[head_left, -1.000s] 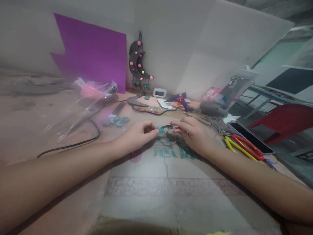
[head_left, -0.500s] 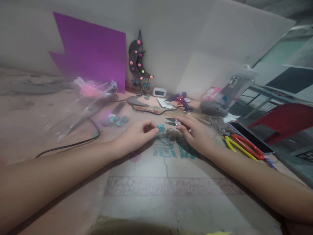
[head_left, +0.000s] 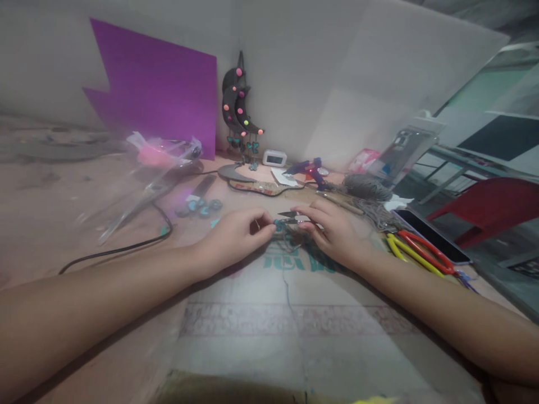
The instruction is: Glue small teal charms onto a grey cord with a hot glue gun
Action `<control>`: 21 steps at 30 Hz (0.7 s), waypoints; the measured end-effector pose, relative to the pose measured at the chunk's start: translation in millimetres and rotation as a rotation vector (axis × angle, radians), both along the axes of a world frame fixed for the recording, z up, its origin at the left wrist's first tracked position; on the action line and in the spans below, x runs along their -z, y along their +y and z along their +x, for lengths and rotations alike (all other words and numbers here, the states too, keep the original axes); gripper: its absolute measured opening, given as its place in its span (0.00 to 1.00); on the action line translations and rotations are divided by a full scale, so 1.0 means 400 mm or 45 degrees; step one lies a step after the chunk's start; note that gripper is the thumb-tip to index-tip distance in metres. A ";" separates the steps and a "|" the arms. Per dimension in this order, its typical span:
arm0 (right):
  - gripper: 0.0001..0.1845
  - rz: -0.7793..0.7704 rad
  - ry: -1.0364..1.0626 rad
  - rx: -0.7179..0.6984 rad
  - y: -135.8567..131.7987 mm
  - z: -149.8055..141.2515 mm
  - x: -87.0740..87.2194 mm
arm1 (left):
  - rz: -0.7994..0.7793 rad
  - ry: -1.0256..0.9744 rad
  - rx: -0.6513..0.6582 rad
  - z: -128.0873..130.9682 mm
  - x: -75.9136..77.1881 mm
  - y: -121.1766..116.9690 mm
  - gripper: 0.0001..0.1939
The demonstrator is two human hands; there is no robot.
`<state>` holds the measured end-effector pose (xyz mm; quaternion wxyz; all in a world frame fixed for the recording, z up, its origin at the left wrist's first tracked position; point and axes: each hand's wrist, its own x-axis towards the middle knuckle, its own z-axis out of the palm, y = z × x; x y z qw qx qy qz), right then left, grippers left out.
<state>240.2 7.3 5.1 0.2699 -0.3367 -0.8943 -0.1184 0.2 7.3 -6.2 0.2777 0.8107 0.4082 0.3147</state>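
Observation:
Between the thumb and fingers of my left hand (head_left: 248, 233) is a small teal flower-shaped piece (head_left: 279, 225), partly covered now by a blade. My right hand (head_left: 330, 227) grips a pair of small thread snips (head_left: 290, 217). Their two dark pointed blades are apart and reach left over the flower piece. Whether the blades touch it or a thread, I cannot tell. Loose thread (head_left: 287, 286) trails down from below the hands across the printed, see-through table cover.
Behind stand a purple sheet (head_left: 168, 101), a moon-shaped hanging ornament (head_left: 238, 106), a small white clock (head_left: 274, 159) and a glue gun (head_left: 309, 169). At right lie grey yarn (head_left: 366, 187), a phone (head_left: 433, 235) and red-handled pliers (head_left: 425, 251). Teal pieces (head_left: 202, 207) lie left; a black cord (head_left: 122, 247) curves there.
My right hand has moved slightly left, bringing the snips' blades over the flower piece. My left hand keeps its pinch, and the flower piece has shifted slightly lower.

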 end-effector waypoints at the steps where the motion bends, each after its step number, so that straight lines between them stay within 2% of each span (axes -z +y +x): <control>1: 0.17 0.006 -0.001 -0.009 0.002 0.001 0.001 | 0.000 0.004 -0.001 0.000 -0.001 0.000 0.09; 10: 0.17 0.072 0.024 -0.083 0.013 0.006 0.015 | 0.053 0.066 0.034 -0.002 0.001 -0.004 0.09; 21: 0.15 0.082 0.023 -0.093 0.010 0.003 0.008 | 0.042 0.084 0.040 -0.002 -0.006 -0.003 0.09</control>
